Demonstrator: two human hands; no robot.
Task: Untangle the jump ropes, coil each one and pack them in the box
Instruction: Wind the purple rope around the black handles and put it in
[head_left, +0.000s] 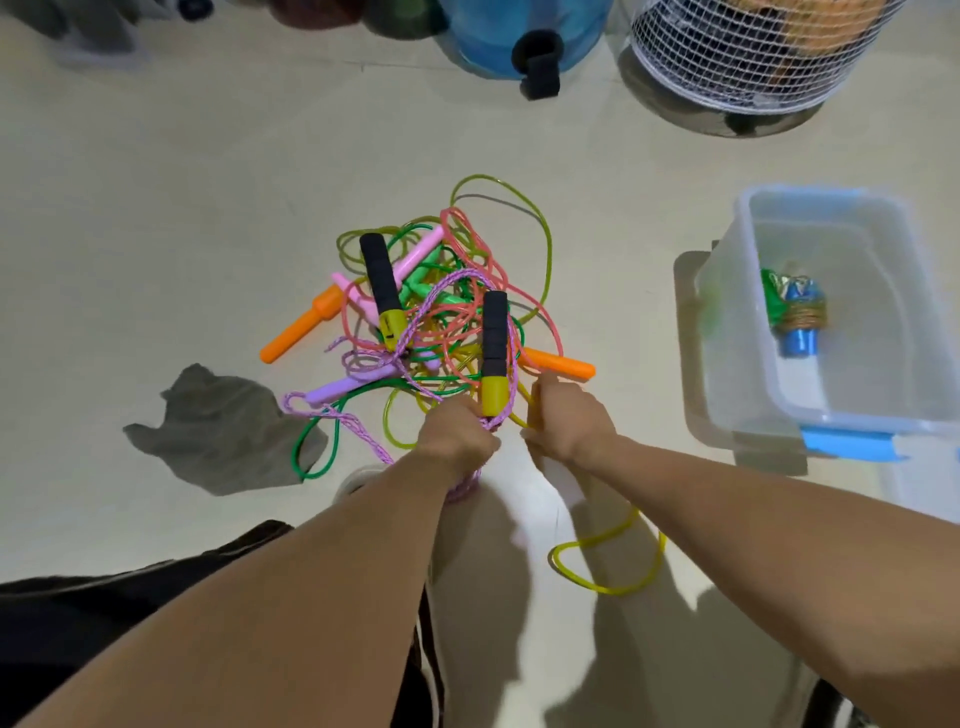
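Note:
A tangle of jump ropes (436, 317) lies on the pale floor, with yellow, green, salmon and braided purple cords. Handles stick out of it: two black-and-yellow (493, 353), two orange (298, 327), pink and light purple ones. My left hand (457, 441) grips the braided purple rope (470, 486) at the near edge of the pile. My right hand (563, 421) grips the yellow rope (608, 566), whose loop trails on the floor toward me. The clear plastic box (769, 395) stands at the right and holds one coiled rope with blue handles (797, 312).
A grey cloth (218, 431) lies on the floor left of the pile. At the back stand a blue water jug (519, 31) and a white wire-mesh basket (748, 57). The box's blue latch (852, 444) faces me. My dark trousers fill the lower left.

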